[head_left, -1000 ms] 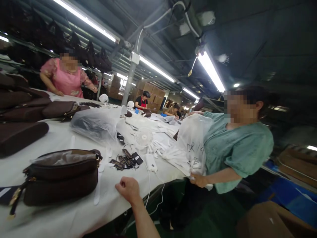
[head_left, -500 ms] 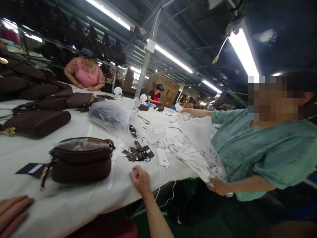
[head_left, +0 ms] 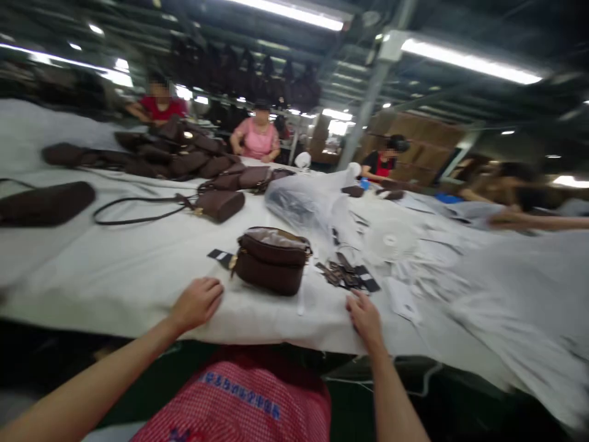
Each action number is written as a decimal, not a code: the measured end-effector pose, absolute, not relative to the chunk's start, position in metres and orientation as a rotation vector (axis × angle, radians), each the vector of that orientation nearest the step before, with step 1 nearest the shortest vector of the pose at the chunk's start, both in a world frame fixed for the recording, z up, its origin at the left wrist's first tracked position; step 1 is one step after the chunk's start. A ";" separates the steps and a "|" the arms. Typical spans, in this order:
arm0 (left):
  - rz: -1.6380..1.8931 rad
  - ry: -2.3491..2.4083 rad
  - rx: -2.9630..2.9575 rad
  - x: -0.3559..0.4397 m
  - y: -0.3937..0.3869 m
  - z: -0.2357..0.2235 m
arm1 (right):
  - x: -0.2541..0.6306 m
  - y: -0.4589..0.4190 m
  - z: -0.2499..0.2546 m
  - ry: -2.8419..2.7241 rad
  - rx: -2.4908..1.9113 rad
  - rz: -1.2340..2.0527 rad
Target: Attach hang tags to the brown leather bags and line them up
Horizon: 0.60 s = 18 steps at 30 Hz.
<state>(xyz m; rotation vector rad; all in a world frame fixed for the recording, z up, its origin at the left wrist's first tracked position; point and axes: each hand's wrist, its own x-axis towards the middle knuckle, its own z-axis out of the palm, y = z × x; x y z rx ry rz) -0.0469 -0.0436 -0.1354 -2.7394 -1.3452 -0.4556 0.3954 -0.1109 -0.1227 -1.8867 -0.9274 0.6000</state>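
A small brown handbag (head_left: 271,261) stands on the white table (head_left: 115,270) straight ahead of me. My left hand (head_left: 197,303) rests on the table edge left of the bag, fingers curled under, nothing visible in it. My right hand (head_left: 365,314) lies on the edge to the bag's right, fingers stretched toward a heap of dark hang tags (head_left: 346,276). A white strip (head_left: 302,302) lies between the bag and that hand.
More brown bags (head_left: 184,161) are piled at the back left, one with a long strap (head_left: 138,209). A clear plastic bag (head_left: 304,202), a small white fan (head_left: 390,239) and white cloth pieces (head_left: 519,307) lie to the right. Several people work along the far side.
My view has swung left and down, blurring the right side; the person in green has left the view. Both my hands now rest on the table edge on either side of the bag.
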 end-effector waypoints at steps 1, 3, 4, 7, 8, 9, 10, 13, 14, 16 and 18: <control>-0.427 -1.313 -2.754 -0.044 -0.047 -0.130 | 0.398 -0.109 -0.125 -0.956 -1.890 0.626; -0.382 -1.292 -2.730 -0.041 -0.049 -0.124 | 0.406 -0.104 -0.133 -1.026 -1.969 0.572; -0.365 -1.287 -2.710 -0.042 -0.050 -0.123 | 0.410 -0.101 -0.137 -1.071 -2.015 0.509; -0.361 -1.281 -2.664 -0.043 -0.054 -0.123 | 0.417 -0.100 -0.147 -1.207 -2.110 0.330; -0.371 -1.276 -2.657 -0.043 -0.055 -0.124 | 0.418 -0.101 -0.149 -1.235 -2.128 0.299; -0.383 -1.270 -2.654 -0.044 -0.056 -0.124 | 0.419 -0.102 -0.150 -1.251 -2.145 0.275; -0.395 -1.263 -2.651 -0.044 -0.056 -0.124 | 0.418 -0.102 -0.151 -1.263 -2.158 0.259; -0.419 -1.250 -2.643 -0.043 -0.055 -0.124 | 0.416 -0.101 -0.150 -1.298 -2.171 0.237; -0.425 -1.251 -2.643 -0.043 -0.056 -0.123 | 0.415 -0.101 -0.149 -1.307 -2.171 0.233; -0.439 -1.260 -2.651 -0.043 -0.057 -0.121 | 0.411 -0.102 -0.147 -1.316 -2.168 0.233; -0.465 -1.278 -2.679 -0.044 -0.059 -0.120 | 0.406 -0.105 -0.146 -1.331 -2.160 0.243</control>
